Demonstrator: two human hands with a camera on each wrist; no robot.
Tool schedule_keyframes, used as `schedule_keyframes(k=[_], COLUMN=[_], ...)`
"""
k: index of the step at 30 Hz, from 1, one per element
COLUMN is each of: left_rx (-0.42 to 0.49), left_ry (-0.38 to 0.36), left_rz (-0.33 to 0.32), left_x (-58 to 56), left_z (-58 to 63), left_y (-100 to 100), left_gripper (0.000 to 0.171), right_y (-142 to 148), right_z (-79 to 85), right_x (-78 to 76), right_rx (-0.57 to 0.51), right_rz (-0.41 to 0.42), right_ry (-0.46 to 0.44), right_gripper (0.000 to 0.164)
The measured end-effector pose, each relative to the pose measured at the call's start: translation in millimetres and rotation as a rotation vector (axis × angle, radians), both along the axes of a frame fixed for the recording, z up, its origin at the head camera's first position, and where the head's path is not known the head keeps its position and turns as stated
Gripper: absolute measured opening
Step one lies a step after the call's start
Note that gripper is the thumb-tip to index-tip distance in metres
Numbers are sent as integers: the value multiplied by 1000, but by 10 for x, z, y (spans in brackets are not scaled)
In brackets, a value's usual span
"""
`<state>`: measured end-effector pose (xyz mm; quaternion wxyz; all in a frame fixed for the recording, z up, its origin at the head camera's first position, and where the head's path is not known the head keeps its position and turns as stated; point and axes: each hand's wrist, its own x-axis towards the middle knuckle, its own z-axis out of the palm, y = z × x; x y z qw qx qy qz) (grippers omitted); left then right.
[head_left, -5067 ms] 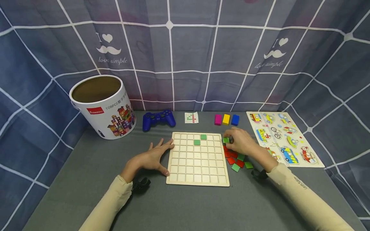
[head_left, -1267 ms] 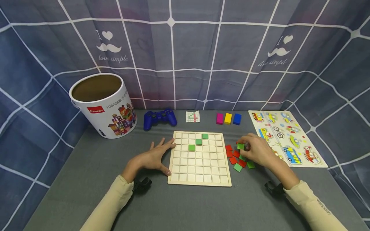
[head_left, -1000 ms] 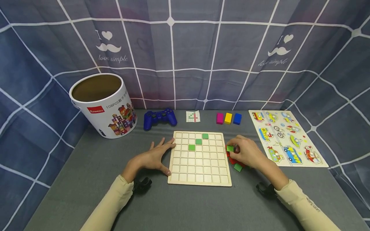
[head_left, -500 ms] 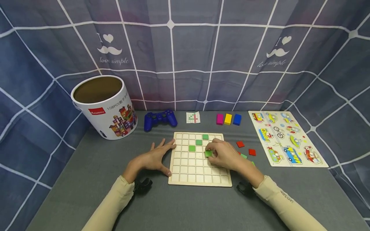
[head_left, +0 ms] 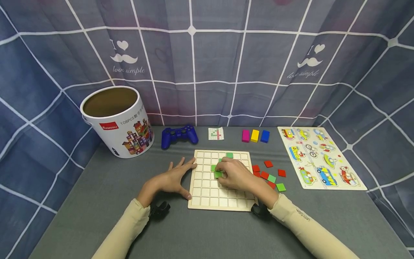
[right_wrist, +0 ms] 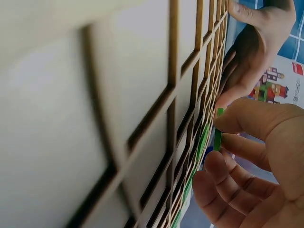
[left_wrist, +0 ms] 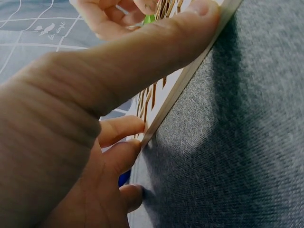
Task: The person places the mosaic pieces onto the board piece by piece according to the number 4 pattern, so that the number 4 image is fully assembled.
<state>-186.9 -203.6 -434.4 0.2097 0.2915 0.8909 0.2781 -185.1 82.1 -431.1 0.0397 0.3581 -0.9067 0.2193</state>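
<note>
A square wooden grid board (head_left: pixel 206 192) lies on the table, with several green tiles (head_left: pixel 229 155) set in its cells along a diagonal. My right hand (head_left: pixel 237 175) is over the board and pinches a green tile (right_wrist: pixel 218 135) between thumb and fingertips, close above the cells. In the head view that tile overlaps a cell just below the diagonal's lowest tile. My left hand (head_left: pixel 168 181) rests at the board's left edge, fingers spread, the thumb (left_wrist: pixel 197 16) and fingertips touching the rim. Right of the board lie loose red tiles (head_left: pixel 281 173) and green tiles (head_left: pixel 281 187).
Behind the board sit a blue game controller (head_left: pixel 179 135), a small card with a coloured grid pattern (head_left: pixel 215 133), and pink, yellow and blue blocks (head_left: pixel 254 135). A white bucket (head_left: pixel 126 131) stands at the back left. A vehicle picture board (head_left: pixel 318 158) lies at the right.
My right hand has carried a green tile from the loose pile leftward onto the board. Earlier, another green tile was added to the diagonal. The left hand stays at the board's edge.
</note>
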Motion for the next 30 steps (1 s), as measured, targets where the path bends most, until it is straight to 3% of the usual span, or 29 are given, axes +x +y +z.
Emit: schedule_keyframes(k=[15, 22, 30], left_rx=[-17, -31, -29], left_ry=[14, 15, 9], left_rz=[7, 9, 9], left_x=[33, 24, 19], left_z=[25, 35, 19], left_y=[16, 37, 26], left_gripper=[116, 116, 117], right_y=[-391, -456, -433], right_z=[12, 38, 12], right_x=[-108, -109, -101], right_rx=[112, 155, 123], right_rz=[53, 18, 14], right_ry=[-23, -25, -44], right_gripper=[16, 13, 19])
